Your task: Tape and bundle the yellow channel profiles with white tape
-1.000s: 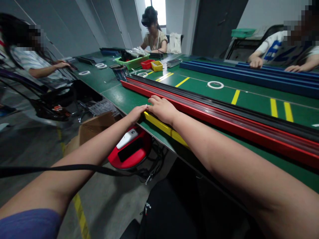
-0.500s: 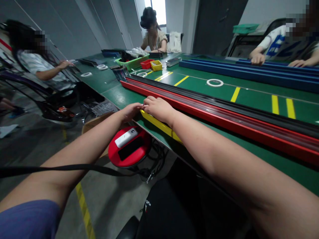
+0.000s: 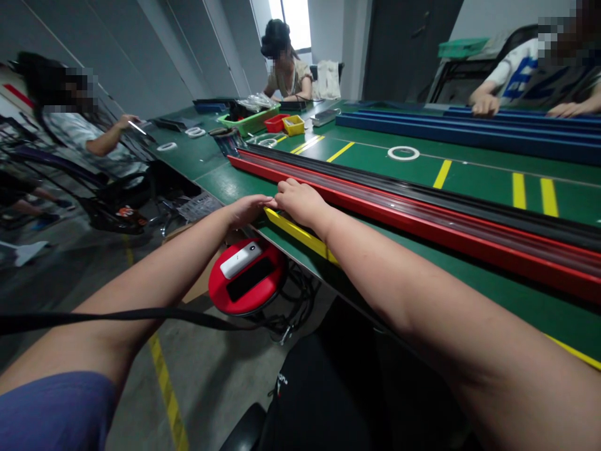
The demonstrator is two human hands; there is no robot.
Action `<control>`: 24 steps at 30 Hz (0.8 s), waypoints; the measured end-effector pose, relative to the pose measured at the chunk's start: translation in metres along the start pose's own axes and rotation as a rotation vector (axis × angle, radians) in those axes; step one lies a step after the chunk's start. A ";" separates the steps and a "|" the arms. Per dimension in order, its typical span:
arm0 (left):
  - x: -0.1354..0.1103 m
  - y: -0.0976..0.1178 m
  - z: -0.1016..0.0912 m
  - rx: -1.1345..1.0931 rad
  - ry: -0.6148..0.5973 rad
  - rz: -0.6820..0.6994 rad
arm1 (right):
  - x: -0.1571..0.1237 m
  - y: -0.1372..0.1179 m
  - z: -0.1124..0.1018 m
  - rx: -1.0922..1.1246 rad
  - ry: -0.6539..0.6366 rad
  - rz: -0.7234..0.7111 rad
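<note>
A long yellow bar [image 3: 303, 237] lies along the near edge of the green table, partly covered by my right forearm. My right hand [image 3: 300, 202] is closed over its far left end, fingers curled down. My left hand [image 3: 246, 210] meets it there from the left, fingertips pressed together at the bar's tip and touching the right fingers; its thumb is hidden. Just beyond my hands runs a long red channel [image 3: 399, 227] with a clear strip along it. Black profiles [image 3: 422, 190] lie beside the channel on its far side.
Below the table edge, a red stool [image 3: 220, 285] carries a white device [image 3: 240, 259] and a dark phone-like slab [image 3: 248, 279]. Blue channels [image 3: 422, 133], a white tape ring [image 3: 402, 153] and a green basket [image 3: 251, 123] are on the table. Several people sit around it.
My right hand has shifted very slightly right along the yellow bar. The view has tilted a little. At the left, a co-worker's raised hand now holds a thin bright-edged item.
</note>
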State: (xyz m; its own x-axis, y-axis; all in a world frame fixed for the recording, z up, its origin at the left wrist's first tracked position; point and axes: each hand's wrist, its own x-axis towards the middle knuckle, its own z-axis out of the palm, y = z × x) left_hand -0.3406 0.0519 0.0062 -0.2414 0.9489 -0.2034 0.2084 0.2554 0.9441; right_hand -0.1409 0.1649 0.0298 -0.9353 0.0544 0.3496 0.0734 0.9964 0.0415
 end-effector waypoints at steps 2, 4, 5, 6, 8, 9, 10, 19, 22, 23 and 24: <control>0.000 0.000 0.000 0.020 0.005 0.039 | 0.001 0.000 -0.001 0.001 -0.017 0.022; -0.001 0.000 0.000 0.029 0.003 0.056 | 0.001 0.000 0.000 0.010 -0.029 0.018; -0.001 -0.001 0.000 0.031 -0.004 0.059 | 0.002 0.001 0.000 0.022 -0.032 0.012; -0.001 -0.001 -0.001 0.032 -0.012 0.064 | 0.003 0.001 0.001 0.038 -0.034 0.009; -0.001 -0.002 -0.001 0.028 -0.029 0.073 | 0.004 0.003 0.002 0.076 -0.035 0.010; -0.002 -0.003 -0.001 0.020 -0.036 0.074 | 0.005 0.004 0.002 0.091 -0.034 0.015; -0.002 -0.003 -0.001 0.009 -0.043 0.073 | 0.005 0.004 0.003 0.101 -0.035 0.020; 0.005 -0.011 -0.004 -0.051 0.119 0.134 | 0.005 0.007 0.006 0.098 -0.032 0.038; 0.016 -0.017 -0.006 0.096 0.237 0.211 | 0.006 0.009 0.008 0.114 -0.031 0.061; 0.019 -0.018 -0.006 0.158 0.227 0.225 | 0.006 0.010 0.009 0.127 -0.035 0.069; 0.023 -0.018 -0.005 0.211 0.205 0.235 | 0.006 0.011 0.010 0.143 -0.037 0.076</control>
State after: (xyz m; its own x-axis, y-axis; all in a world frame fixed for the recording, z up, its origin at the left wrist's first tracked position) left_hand -0.3547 0.0682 -0.0140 -0.3442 0.9347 0.0887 0.4664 0.0883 0.8802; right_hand -0.1494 0.1767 0.0235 -0.9413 0.1292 0.3118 0.0964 0.9883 -0.1185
